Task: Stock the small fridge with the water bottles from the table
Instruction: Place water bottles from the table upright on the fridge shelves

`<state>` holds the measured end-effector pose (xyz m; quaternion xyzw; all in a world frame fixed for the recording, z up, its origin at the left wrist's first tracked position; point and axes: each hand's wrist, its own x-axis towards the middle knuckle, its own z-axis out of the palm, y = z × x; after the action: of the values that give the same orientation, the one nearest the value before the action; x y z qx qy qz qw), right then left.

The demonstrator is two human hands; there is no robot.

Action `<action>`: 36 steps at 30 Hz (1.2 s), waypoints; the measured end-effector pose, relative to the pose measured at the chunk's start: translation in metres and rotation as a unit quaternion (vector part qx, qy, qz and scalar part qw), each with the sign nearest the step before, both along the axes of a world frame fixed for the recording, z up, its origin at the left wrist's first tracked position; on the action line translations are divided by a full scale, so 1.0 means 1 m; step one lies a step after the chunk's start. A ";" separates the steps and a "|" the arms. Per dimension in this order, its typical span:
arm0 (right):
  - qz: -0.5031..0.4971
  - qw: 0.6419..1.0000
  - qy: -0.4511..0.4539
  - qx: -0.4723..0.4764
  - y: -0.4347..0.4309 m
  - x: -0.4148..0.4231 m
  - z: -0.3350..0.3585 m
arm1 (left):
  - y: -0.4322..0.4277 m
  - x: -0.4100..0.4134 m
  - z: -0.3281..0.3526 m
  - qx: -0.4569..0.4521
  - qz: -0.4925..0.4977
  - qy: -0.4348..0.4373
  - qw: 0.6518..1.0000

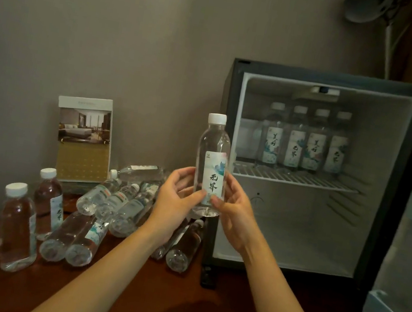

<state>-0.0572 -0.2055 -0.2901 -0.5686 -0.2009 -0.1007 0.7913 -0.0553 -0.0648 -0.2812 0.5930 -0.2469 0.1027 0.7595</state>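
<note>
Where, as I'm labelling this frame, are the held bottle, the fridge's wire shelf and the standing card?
held bottle [215,141], head view, clear body above the label.
wire shelf [296,178], head view, bare front wires.
standing card [82,140], head view, its printed face.

Dim, warm light — soft focus throughout, shadowed foreground, wide-angle bending at edges.

Water bottles: four shelf bottles [294,143] upright in the fridge [223,158], one held bottle [215,143], two standing bottles [17,227] on the table [174,308], at least eight lying bottles [115,202]; part of that pile is hidden. One fridge, one wire shelf [293,178], one picture card [84,135].
</note>
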 end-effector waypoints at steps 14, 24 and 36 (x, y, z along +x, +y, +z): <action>-0.245 0.959 -0.042 -0.135 -0.081 0.005 0.065 | -0.118 0.026 0.055 0.072 -0.080 -0.025 0.994; -0.227 0.958 -0.001 -0.175 -0.100 0.046 0.073 | -0.139 0.056 0.061 0.104 -0.007 0.006 0.995; -0.252 0.931 0.010 -0.264 -0.116 0.076 0.067 | -0.161 0.064 0.045 0.251 0.156 -0.052 0.954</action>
<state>0.0193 -0.3217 -0.2229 -0.7899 -0.0624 -0.2347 0.5632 0.0090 -0.2259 -0.2358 0.7892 -0.2083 0.1852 0.5472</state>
